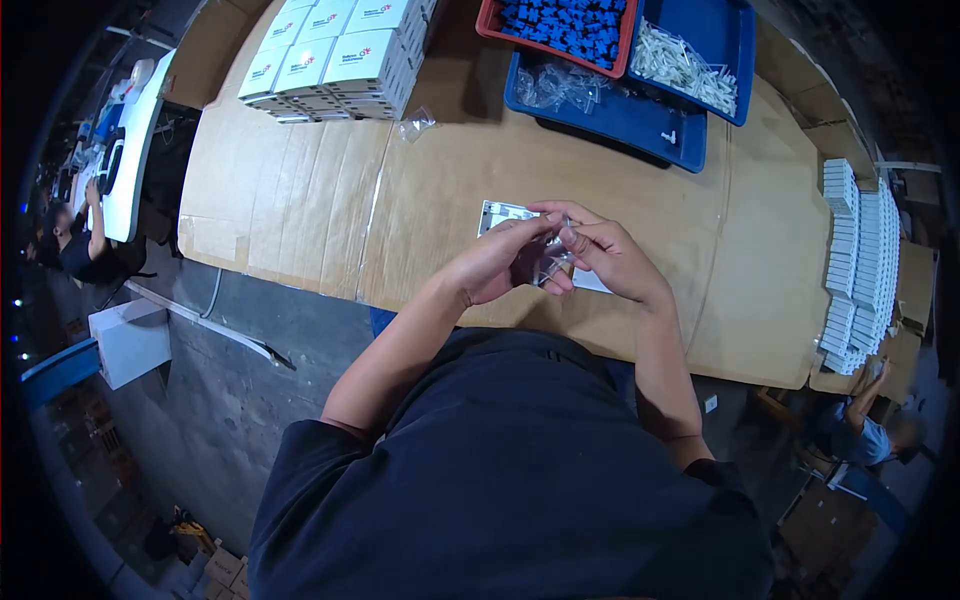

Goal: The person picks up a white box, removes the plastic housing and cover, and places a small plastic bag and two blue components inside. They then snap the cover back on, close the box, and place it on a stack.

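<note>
Between my hands is a small clear plastic bag point(549, 262); whether anything is inside cannot be made out. My left hand point(500, 262) is closed on its left side, with the fingers partly hidden behind the plastic. From the right, my right hand point(618, 262) pinches the bag with thumb and fingers. Just beyond my left fingers, a flat white item with dark markings point(503, 213) lies on the cardboard-covered table. A plain white piece point(590, 282) shows below my right hand, mostly covered by it.
White printed boxes point(330, 60) are stacked at the back left, beside a loose clear bag point(417, 123). A red tray point(610, 68) holds blue parts; blue trays point(690, 150) hold white parts and bags. Stacked white pieces point(858, 265) stand right. Other people work at both sides.
</note>
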The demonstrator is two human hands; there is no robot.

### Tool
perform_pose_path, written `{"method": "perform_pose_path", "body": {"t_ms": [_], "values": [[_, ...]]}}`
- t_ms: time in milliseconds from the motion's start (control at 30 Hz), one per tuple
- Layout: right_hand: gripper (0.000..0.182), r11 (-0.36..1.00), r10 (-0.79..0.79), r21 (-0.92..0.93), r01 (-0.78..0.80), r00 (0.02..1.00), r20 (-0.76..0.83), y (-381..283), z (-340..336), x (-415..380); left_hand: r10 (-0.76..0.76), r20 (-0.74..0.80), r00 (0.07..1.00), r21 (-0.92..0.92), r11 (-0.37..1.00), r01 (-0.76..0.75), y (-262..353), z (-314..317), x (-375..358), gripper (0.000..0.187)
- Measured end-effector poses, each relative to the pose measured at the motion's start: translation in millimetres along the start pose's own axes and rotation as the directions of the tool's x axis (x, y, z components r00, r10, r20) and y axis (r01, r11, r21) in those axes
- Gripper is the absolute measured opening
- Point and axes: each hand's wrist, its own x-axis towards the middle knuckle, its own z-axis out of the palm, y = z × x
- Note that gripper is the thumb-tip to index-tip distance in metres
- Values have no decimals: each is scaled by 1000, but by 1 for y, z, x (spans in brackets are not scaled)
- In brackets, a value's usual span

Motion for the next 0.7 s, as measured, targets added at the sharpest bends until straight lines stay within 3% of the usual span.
{"method": "perform_pose_path", "body": {"t_ms": [167, 300, 433, 533, 667, 700], "values": [[40, 992, 122, 30, -122, 993, 2, -2, -2, -3, -1, 30, 1000, -73, 997, 4, 1, 0, 1, 40], [44, 995, -24, -101, 27, 999, 32, 3, -3, 0, 9, 4, 1000, -31, 999, -9, -5, -8, 5, 37], [41, 970, -33, -236, 61, 992, 122, 4, -5, 0, 0, -35, 999, 54, 999, 2, -12, -12, 5, 34], [45, 969, -79, -221, 113, 984, 159, 5, -9, 0, 16, -9, 1000, -10, 1000, -16, -15, -14, 5, 34], [45, 987, -79, -140, 78, 997, -4, -1, -37, 0, -11, -7, 1000, 10, 1000, 11, -11, -10, 3, 44], [49, 964, -148, -236, 121, 984, -100, -4, -47, 3, -17, 10, 1000, 44, 999, 17, -13, -14, 6, 54]]}}
